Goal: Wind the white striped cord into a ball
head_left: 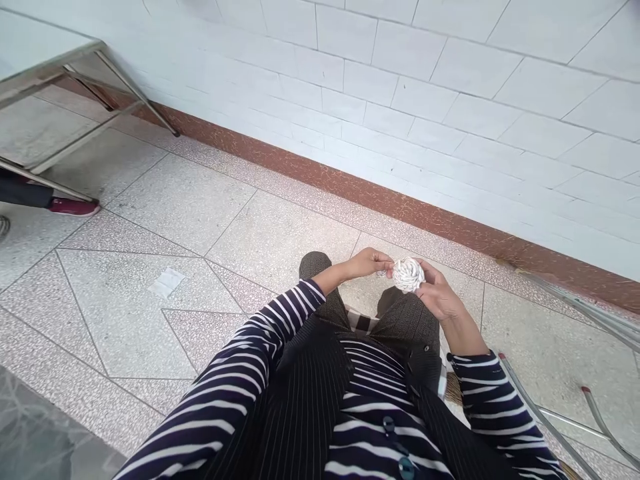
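Note:
A small round coil of thick white cord (408, 275), wound like a rosette, is held up above my knees. My right hand (442, 297) grips it from the right side, with the thumb in front and the fingers partly behind it. At the coil's left edge, my left hand (369, 263) has its thumb and fingertips pinched together. What sits in that pinch is too small to make out. Below both hands are my dark trousers (410, 327).
A metal-legged table (120, 77) stands at the far left, with another person's red shoe (75, 207) beneath it. A pale packet (167, 283) lies on the tiled floor (220, 247). Metal tube frames (595, 417) are at the right. A white tiled wall (400, 113) rises ahead.

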Demonstrator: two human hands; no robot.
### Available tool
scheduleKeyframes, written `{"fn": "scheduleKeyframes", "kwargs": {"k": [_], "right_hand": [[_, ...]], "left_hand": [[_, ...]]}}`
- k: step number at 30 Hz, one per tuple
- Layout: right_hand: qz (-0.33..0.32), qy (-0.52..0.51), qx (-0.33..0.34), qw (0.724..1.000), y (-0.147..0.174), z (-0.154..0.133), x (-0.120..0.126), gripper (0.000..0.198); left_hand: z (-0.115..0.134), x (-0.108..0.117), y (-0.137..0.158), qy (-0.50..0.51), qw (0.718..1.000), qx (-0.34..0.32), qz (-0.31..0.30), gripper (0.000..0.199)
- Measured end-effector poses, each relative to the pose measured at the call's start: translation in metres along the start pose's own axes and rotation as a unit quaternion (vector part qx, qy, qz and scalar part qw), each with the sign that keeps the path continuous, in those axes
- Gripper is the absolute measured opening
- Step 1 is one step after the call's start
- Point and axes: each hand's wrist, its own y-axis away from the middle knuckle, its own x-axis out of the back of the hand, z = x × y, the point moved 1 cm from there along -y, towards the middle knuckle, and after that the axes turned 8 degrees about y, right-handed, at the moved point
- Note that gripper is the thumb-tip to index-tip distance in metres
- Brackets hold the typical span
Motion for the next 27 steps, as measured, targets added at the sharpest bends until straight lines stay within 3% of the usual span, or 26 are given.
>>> {"fn": "scheduleKeyframes", "kwargs": {"k": [4,9,11,14,17,22,27], "right_hand": [[0.046,-0.076,0.008,0.996,0.001,-0.006,-0.002,0.060],[0.074,-0.093,0.029,0.993,-0.001,-0.010,-0.003,0.043],[0.088,-0.094,0.031,0.991,-0.002,-0.010,-0.004,0.038],[0.111,-0.100,0.025,0.988,-0.004,-0.011,-0.003,0.036],[0.145,-0.123,0.033,0.981,-0.003,-0.014,0.004,0.035],[0.176,-0.154,0.052,0.971,0.007,-0.016,0.023,0.036],[0.192,-0.122,0.056,0.972,0.018,-0.010,0.033,0.048]], "left_hand": [[-0.013,-0.006,0.004,0.086,0.996,0.031,0.006,0.032],[-0.039,-0.009,0.007,0.156,0.980,0.047,0.110,0.037],[-0.048,-0.010,0.009,0.153,0.981,0.044,0.109,0.033],[-0.052,-0.009,0.014,0.077,0.993,0.048,0.076,0.022],[-0.042,0.004,0.019,-0.045,0.994,0.039,0.093,0.027],[-0.011,0.046,0.022,-0.260,0.943,0.033,0.207,0.031],[0.004,0.085,0.014,-0.317,0.902,-0.008,0.292,0.025]]}}
